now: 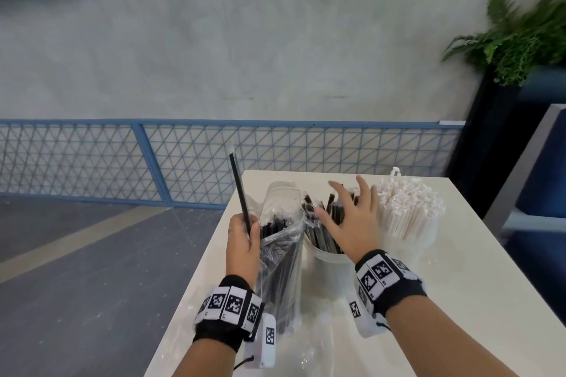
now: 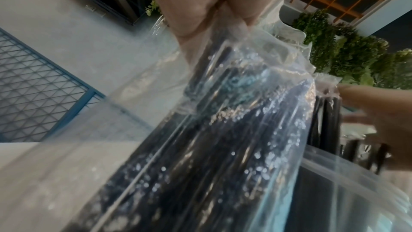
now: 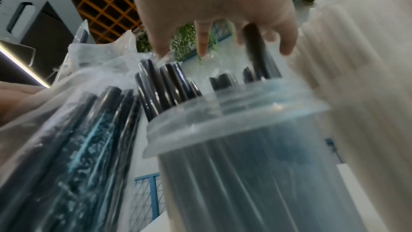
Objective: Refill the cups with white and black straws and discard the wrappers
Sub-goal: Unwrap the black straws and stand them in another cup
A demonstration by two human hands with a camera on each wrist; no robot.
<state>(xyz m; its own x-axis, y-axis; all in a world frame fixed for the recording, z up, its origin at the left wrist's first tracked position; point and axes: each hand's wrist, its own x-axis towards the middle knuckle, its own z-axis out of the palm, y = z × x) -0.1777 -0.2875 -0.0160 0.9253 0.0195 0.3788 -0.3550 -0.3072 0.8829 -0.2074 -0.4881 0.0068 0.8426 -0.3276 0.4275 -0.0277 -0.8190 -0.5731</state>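
Observation:
My left hand (image 1: 245, 228) grips a single black straw (image 1: 237, 187) in a clear sleeve, held upright past the table's left edge. Right beside it stands a clear plastic bag of black straws (image 1: 280, 257); in the left wrist view my fingers (image 2: 200, 15) touch the bag (image 2: 234, 130) at its top. My right hand (image 1: 352, 211) is open, fingers spread over the black straws in a clear cup (image 1: 329, 265). The right wrist view shows those fingertips (image 3: 201, 41) just above the cup (image 3: 245, 130). A second cup packed with white straws (image 1: 407, 211) stands to the right.
The white table (image 1: 459, 254) ends just left of my left hand, over grey floor. Crumpled clear wrappers (image 1: 309, 343) lie on the near part of the table. A blue mesh railing (image 1: 137, 159) runs behind, with a potted fern (image 1: 520, 37) and a navy seat at the right.

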